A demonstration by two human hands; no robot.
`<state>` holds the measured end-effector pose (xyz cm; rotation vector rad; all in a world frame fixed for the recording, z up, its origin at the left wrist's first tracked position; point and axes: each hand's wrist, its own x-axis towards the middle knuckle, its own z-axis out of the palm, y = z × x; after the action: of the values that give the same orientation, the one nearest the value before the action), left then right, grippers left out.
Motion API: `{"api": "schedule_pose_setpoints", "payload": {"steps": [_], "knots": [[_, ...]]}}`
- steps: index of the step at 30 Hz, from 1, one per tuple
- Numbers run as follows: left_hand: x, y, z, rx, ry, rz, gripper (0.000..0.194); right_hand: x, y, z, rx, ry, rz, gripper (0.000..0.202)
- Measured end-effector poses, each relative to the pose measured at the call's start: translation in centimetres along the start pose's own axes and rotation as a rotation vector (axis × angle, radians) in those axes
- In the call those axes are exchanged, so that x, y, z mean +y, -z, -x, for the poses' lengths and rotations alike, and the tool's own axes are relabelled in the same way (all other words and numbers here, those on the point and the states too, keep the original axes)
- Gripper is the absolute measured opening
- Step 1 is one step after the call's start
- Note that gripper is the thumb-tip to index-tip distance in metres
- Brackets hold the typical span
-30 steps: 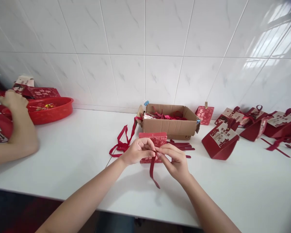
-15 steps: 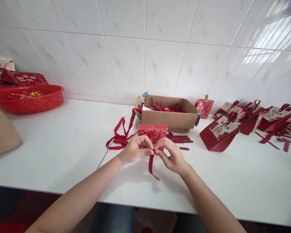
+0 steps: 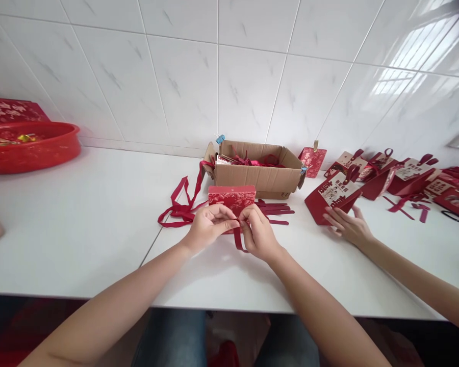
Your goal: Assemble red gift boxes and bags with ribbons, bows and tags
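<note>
Both my hands meet in front of a red patterned gift box [image 3: 232,196] that stands on the white table. A dark red ribbon [image 3: 238,240] hangs down from between my fingers. My left hand [image 3: 210,227] pinches it with thumb and forefinger at the box's front. From the other side my right hand [image 3: 258,232] grips the same ribbon, fingertips touching the left ones. The lower front of the box is hidden behind my hands. Left of the box lies a loose tangle of red ribbon [image 3: 180,210], and cut ribbon strips [image 3: 277,210] lie to its right.
Behind the gift box stands a cardboard box [image 3: 252,176] holding ribbons. Another person's hand [image 3: 348,227] touches a dark red gift box [image 3: 331,199] at right. More gift boxes [image 3: 409,176] and scraps stand beyond it. A red basin [image 3: 32,153] sits at far left.
Another person's hand has come in from the right and reached the dark red gift box. My right hand's fingers have closed in more, and less ribbon hangs below. The view has shifted slightly right.
</note>
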<state>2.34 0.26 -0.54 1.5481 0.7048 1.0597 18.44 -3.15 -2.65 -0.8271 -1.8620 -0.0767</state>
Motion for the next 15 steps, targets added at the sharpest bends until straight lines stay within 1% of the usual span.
{"api": "schedule_pose_setpoints", "payload": {"steps": [1, 3, 7, 10, 12, 15], "knots": [[0.08, -0.06, 0.12, 0.016, -0.032, -0.02, 0.027, 0.05, 0.01, -0.01, 0.002, 0.001, -0.004, 0.014], [0.16, -0.06, 0.26, -0.004, -0.056, -0.001, 0.027, 0.09, 0.11, -0.05, 0.009, 0.022, -0.016, 0.015], [-0.14, 0.34, 0.09, -0.16, -0.019, 0.174, 0.026, 0.02, 0.39, -0.17, 0.041, 0.076, 0.003, 0.016], [-0.39, 0.55, -0.19, -0.229, 0.036, 0.274, 0.022, -0.03, 0.47, -0.2, 0.056, 0.104, 0.042, 0.016], [-0.43, 0.55, -0.32, -0.243, 0.083, 0.303, 0.022, -0.03, 0.47, -0.2, 0.061, 0.118, 0.063, 0.016], [-0.38, 0.51, -0.42, -0.227, 0.13, 0.317, 0.023, -0.01, 0.44, -0.16, 0.068, 0.127, 0.088, 0.017]]}}
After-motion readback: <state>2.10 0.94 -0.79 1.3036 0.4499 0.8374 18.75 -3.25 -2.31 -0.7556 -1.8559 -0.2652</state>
